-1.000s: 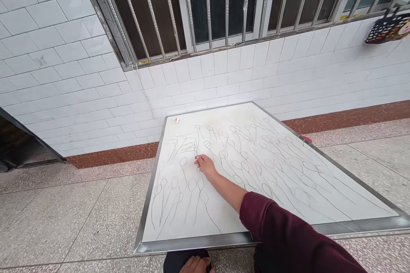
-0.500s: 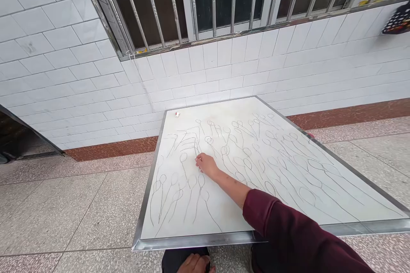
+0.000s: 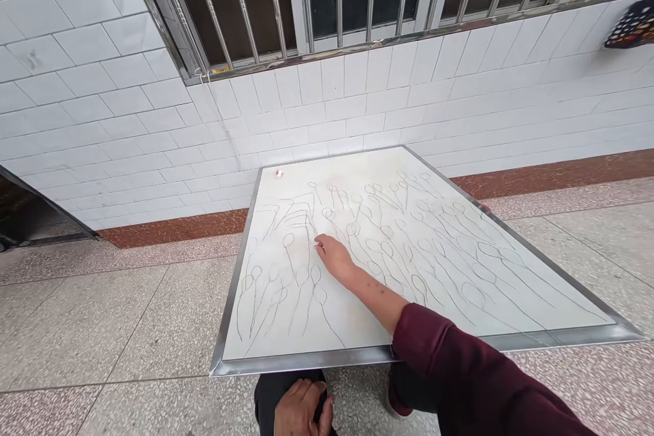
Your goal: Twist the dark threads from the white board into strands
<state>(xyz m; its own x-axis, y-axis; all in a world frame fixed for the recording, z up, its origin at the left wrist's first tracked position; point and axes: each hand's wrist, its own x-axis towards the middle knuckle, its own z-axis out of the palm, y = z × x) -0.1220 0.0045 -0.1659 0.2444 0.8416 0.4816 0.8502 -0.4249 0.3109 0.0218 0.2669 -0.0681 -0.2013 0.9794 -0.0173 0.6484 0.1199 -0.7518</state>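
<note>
My right hand reaches over the white board, left of its middle. Its fingers are bunched, with the tips at the lower end of a thin dark strand; what they pinch is too fine to make out. Many similar strands with looped heads and long tails, such as this looped strand, lie spread over the board. Some tails cross the metal frame at the lower right. My left hand rests on my knee below the near edge, fingers laid loosely, holding nothing visible.
A small white and red item sits at the board's far left corner. Behind stands a white tiled wall with a barred window. Speckled floor tiles surround the board. A dotted cloth hangs at right.
My right hand has shifted slightly up the board, and a dark line now shows beside its fingertips. My left hand shows more fully on the knee. The view has tilted slightly downward.
</note>
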